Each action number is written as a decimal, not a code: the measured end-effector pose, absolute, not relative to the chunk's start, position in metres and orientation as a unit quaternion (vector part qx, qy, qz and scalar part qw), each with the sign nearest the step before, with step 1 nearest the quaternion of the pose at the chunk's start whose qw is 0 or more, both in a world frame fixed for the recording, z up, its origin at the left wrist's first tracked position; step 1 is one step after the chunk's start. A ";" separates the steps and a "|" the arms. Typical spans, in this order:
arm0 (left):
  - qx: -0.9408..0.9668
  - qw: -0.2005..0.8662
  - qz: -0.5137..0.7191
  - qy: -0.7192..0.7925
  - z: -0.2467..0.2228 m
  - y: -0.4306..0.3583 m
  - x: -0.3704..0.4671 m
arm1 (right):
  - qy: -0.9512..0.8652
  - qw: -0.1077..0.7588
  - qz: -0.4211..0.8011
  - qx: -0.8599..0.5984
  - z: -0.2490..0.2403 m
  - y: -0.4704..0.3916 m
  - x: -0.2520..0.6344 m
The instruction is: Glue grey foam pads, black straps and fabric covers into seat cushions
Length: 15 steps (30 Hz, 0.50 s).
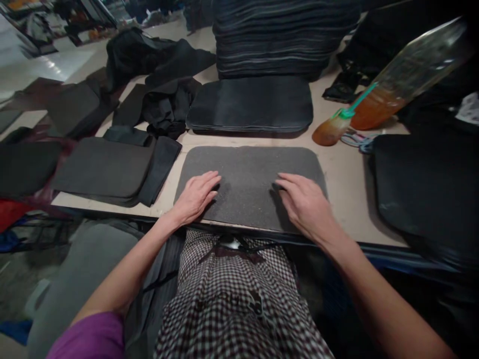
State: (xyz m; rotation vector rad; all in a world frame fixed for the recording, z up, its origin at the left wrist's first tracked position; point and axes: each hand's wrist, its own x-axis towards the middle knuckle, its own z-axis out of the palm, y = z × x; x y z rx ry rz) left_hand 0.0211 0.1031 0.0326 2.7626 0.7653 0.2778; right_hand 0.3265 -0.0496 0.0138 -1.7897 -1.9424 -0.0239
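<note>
A dark grey rounded rectangular sheet (247,174) lies flat at the table's front edge, right before me. Over its left part is my left hand (195,197), palm down, fingers extended and holding nothing. My right hand (304,202) is at the sheet's right part, fingers stretched inward, also without anything in it. Whether the right fingertips touch the sheet or hover just above it, I cannot tell. Just behind the sheet sits a low stack of black rounded pieces (250,103).
A tall black stack (277,37) rises at the back. Dark pieces (107,167) and crumpled black cloth (162,107) lie left. Rightward are a small bag of orange liquid with a green straw (331,129), a tilted bottle (407,75) and a black stack (426,189).
</note>
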 end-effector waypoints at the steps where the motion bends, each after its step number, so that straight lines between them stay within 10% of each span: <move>1: 0.955 0.127 0.077 0.257 0.031 0.104 0.029 | -0.724 0.239 0.000 -0.647 0.013 -0.042 0.314; 15: 0.966 0.041 -0.003 0.257 0.011 0.068 0.019 | -0.721 0.166 0.002 -0.673 -0.010 -0.027 0.276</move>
